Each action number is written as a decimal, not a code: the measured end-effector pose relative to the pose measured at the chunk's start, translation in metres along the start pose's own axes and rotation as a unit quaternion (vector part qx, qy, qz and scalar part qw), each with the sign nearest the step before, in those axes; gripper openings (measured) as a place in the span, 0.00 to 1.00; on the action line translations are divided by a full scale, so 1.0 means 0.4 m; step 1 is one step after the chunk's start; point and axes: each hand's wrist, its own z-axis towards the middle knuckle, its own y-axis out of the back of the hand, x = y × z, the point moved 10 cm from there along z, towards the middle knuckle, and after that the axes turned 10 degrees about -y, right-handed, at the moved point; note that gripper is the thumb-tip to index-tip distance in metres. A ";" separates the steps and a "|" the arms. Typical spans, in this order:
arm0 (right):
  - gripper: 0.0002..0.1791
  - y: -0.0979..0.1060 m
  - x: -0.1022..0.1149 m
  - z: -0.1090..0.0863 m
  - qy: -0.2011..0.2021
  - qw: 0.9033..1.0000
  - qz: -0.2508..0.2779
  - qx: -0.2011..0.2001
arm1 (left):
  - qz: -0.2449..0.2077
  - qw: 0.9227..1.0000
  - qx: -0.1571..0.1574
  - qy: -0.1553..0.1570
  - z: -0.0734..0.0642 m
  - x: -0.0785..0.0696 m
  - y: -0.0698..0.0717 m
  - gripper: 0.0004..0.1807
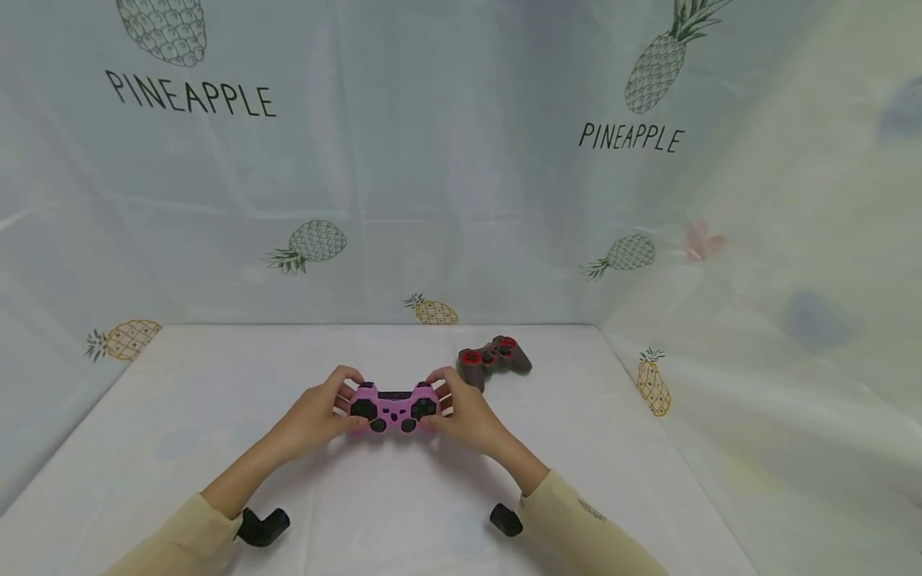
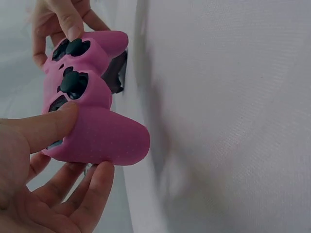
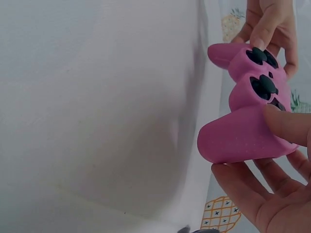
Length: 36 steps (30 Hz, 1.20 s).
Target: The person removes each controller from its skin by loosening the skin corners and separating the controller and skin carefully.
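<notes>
Both hands hold a pink game controller [image 1: 393,410] with black thumbsticks and buttons, raised over the white table. My left hand [image 1: 317,412] grips its left end, the thumb on the front by the buttons and the fingers behind the grip. On the other end my right hand [image 1: 464,414] does the same, its thumb near the button cluster. In the left wrist view the controller [image 2: 92,97] shows its rounded handles and dark sticks close up. The right wrist view has the controller [image 3: 248,131] too, with fingertips under its near handle.
Behind the right hand, a dark game controller [image 1: 495,358] with red markings lies on the table [image 1: 374,512]. A pineapple-printed curtain [image 1: 461,160] surrounds the back and sides. Black wrist-camera pieces [image 1: 263,528] show by the sleeves.
</notes>
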 end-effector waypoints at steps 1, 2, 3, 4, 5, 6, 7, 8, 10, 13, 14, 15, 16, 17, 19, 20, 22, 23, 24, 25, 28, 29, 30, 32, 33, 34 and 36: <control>0.31 0.000 0.002 -0.002 0.003 1.000 -0.002 0.000 | -0.002 1.000 0.001 -0.003 -0.002 -0.002 0.000 0.34; 0.31 -0.001 0.004 -0.004 0.006 1.000 -0.004 0.000 | -0.006 1.000 0.003 -0.006 -0.004 -0.005 -0.001 0.34; 0.31 -0.001 0.005 -0.006 0.008 1.000 -0.006 0.000 | -0.010 1.000 0.005 -0.009 -0.006 -0.007 -0.002 0.33; 0.31 -0.003 0.006 -0.007 0.010 1.000 -0.008 0.002 | -0.013 1.000 0.008 -0.011 -0.008 -0.008 -0.003 0.33; 0.31 -0.004 0.007 -0.009 0.012 1.000 -0.009 0.003 | -0.016 1.000 0.011 -0.013 -0.010 -0.010 -0.004 0.32; 0.31 -0.006 0.009 -0.010 0.015 1.000 -0.012 0.005 | -0.018 1.000 0.014 -0.015 -0.012 -0.011 -0.005 0.32; 0.31 -0.008 0.010 -0.010 0.016 1.000 -0.013 0.007 | -0.020 1.000 0.016 -0.018 -0.015 -0.013 -0.006 0.31; 0.31 -0.011 0.011 -0.011 0.017 1.000 -0.015 0.010 | -0.021 0.999 0.018 -0.020 -0.017 -0.015 -0.007 0.31; 0.31 -0.017 0.011 -0.013 0.019 0.999 -0.021 0.015 | -0.020 0.999 0.018 -0.024 -0.021 -0.017 -0.008 0.31; 0.31 -0.026 0.007 -0.015 0.021 0.999 -0.028 0.025 | -0.020 0.999 0.022 -0.031 -0.026 -0.020 -0.012 0.31; 0.31 -0.029 0.005 -0.017 0.021 0.999 -0.031 0.028 | -0.020 0.999 0.023 -0.033 -0.027 -0.022 -0.014 0.31; 0.31 -0.031 0.004 -0.018 0.023 0.999 -0.034 0.031 | -0.019 0.999 0.024 -0.035 -0.028 -0.023 -0.015 0.31; 0.30 -0.032 0.004 -0.020 0.025 0.999 -0.034 0.033 | -0.019 0.999 0.026 -0.037 -0.029 -0.024 -0.017 0.31; 0.30 -0.033 0.004 -0.022 0.026 0.998 -0.036 0.035 | -0.020 0.999 0.027 -0.039 -0.029 -0.026 -0.019 0.31; 0.30 -0.031 0.007 -0.027 0.031 0.998 -0.038 0.036 | -0.021 0.998 0.028 -0.043 -0.029 -0.031 -0.021 0.30; 0.30 -0.030 0.009 -0.029 0.034 0.998 -0.040 0.036 | -0.022 0.998 0.028 -0.045 -0.029 -0.033 -0.022 0.29; 0.30 -0.027 0.013 -0.034 0.037 0.998 -0.043 0.035 | -0.021 0.998 0.027 -0.046 -0.029 -0.038 -0.023 0.28; 0.30 -0.026 0.014 -0.036 0.037 0.998 -0.045 0.035 | -0.022 0.998 0.026 -0.046 -0.029 -0.041 -0.023 0.27; 0.30 -0.025 0.015 -0.038 0.038 0.998 -0.045 0.035 | -0.021 0.998 0.026 -0.046 -0.029 -0.042 -0.024 0.27; 0.30 -0.026 0.016 -0.040 0.038 0.998 -0.045 0.037 | -0.019 0.998 0.026 -0.045 -0.028 -0.044 -0.024 0.26; 0.29 -0.026 0.018 -0.045 0.038 0.997 -0.043 0.043 | -0.012 0.998 0.029 -0.046 -0.027 -0.051 -0.027 0.26; 0.29 -0.026 0.019 -0.047 0.039 0.997 -0.042 0.045 | -0.010 0.998 0.030 -0.046 -0.026 -0.052 -0.029 0.26; 0.29 -0.027 0.021 -0.048 0.041 0.997 -0.042 0.048 | -0.005 0.998 0.031 -0.047 -0.026 -0.054 -0.029 0.26; 0.29 -0.027 0.023 -0.050 0.044 0.997 -0.042 0.051 | 0.002 0.998 0.033 -0.051 -0.027 -0.057 -0.031 0.25; 0.29 -0.028 0.024 -0.051 0.046 0.997 -0.043 0.052 | 0.003 0.998 0.034 -0.052 -0.027 -0.058 -0.031 0.25; 0.29 -0.028 0.024 -0.052 0.048 0.996 -0.043 0.054 | 0.004 0.998 0.035 -0.054 -0.028 -0.060 -0.032 0.25; 0.29 -0.029 0.023 -0.052 0.049 0.996 -0.043 0.058 | 0.006 0.998 0.038 -0.055 -0.030 -0.064 -0.033 0.25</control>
